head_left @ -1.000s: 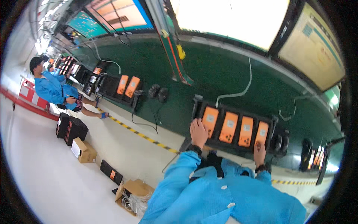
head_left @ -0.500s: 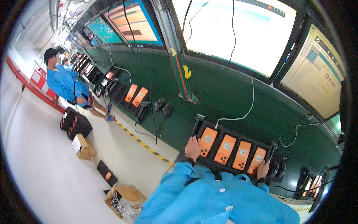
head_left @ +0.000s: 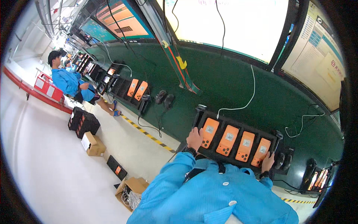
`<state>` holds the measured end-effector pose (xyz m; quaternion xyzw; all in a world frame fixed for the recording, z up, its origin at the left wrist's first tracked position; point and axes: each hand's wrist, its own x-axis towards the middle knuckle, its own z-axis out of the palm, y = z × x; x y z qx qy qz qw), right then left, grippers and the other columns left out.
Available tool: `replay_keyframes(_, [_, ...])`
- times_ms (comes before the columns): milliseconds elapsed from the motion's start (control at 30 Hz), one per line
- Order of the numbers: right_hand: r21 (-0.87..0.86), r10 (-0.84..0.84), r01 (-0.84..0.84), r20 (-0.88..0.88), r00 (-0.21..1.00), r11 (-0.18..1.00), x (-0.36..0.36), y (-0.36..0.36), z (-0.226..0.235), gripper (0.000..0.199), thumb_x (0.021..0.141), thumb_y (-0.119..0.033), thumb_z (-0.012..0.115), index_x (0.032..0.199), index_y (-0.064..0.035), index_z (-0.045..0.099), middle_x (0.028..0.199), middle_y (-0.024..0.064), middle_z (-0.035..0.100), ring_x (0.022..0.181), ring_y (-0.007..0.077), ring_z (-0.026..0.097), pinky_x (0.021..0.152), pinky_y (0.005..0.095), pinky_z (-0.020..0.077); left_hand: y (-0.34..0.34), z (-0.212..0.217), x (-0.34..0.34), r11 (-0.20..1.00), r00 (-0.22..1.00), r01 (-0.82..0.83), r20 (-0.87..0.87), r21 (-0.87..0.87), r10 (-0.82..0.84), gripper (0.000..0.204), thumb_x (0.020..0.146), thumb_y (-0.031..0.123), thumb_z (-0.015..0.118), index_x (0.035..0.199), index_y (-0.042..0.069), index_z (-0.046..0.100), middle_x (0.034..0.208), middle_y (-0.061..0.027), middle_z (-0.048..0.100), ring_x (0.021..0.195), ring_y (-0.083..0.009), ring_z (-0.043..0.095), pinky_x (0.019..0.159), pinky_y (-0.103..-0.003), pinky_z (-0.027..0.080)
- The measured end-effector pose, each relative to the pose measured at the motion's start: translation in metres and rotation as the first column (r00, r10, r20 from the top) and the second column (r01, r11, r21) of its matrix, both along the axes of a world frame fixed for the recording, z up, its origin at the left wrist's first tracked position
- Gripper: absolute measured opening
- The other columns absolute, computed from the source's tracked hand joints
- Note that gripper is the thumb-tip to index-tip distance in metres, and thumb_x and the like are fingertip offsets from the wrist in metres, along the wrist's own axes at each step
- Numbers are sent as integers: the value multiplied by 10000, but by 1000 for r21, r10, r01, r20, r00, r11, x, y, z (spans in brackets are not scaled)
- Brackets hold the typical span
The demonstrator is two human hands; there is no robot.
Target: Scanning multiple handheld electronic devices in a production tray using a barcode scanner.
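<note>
In front of me a black foam tray (head_left: 218, 136) lies slightly tilted to view on the green bench. Several orange smartphones (head_left: 227, 140) sit in its slots, backs up, each with a pale label and camera lenses at the near end. My left hand (head_left: 194, 139) grips the tray's left edge beside the leftmost phone (head_left: 210, 133). At the opposite end my right hand (head_left: 267, 163) holds the right edge, close to the rightmost phone (head_left: 261, 152). The fingers of both hands are partly hidden by the tray.
Large monitors (head_left: 231, 26) line the bench's back. Black handheld scanners (head_left: 200, 109) stand by the tray. A white cable (head_left: 254, 89) crosses the green mat. Farther left are another phone tray (head_left: 121, 85), a person in blue (head_left: 69, 82) and floor cartons (head_left: 95, 145).
The view has shifted slightly, so the tray and bench sit a little differently in frame. Both hands stay on the tray's ends. The person at the left has raised a hand.
</note>
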<state>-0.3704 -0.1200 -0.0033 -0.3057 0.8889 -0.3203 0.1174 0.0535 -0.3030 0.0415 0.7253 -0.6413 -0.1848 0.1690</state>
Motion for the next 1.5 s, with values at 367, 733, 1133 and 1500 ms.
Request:
replay_keyframes(367, [-13, -3, 5, 179, 984, 1000, 1, 2, 10, 411, 1017, -240, 521, 1375, -44, 554, 1204, 249, 672, 1113, 404, 648, 937, 442, 501, -3, 20, -5, 997, 999, -44, -1, 67, 44, 439, 1040, 460, 422, 1074, 49, 574, 1076, -235, 665, 981, -472, 636, 844, -580, 504])
replay_keyframes(733, [150, -160, 138, 149, 976, 979, 29, -17, 41, 486, 996, -395, 501, 1289, -7, 524, 993, 327, 684, 928, 504, 657, 845, 568, 527, -10, 12, -7, 994, 998, -27, 58, 101, 21, 655, 1038, 540, 380, 1229, -59, 567, 1173, -290, 658, 1078, -487, 621, 896, -567, 484])
replay_keyframes(1133, [198, -223, 206, 68, 972, 958, 31, -20, 39, 496, 980, -473, 500, 1209, -39, 575, 811, 249, 710, 784, 443, 699, 788, 548, 544, -9, 16, -4, 983, 1000, 2, 26, 182, -7, 656, 1031, 573, 343, 1213, -23, 544, 1090, -331, 661, 1005, -535, 621, 845, -598, 480])
replay_keyframes(1500, [201, -215, 192, 98, 972, 961, 33, -23, 37, 518, 962, -503, 517, 1231, -66, 590, 949, 236, 721, 888, 420, 699, 761, 539, 521, -14, -15, -4, 976, 966, -157, 227, 149, 120, 726, 1052, 585, 298, 1456, 0, 443, 1209, -276, 653, 1023, -457, 656, 831, -562, 531])
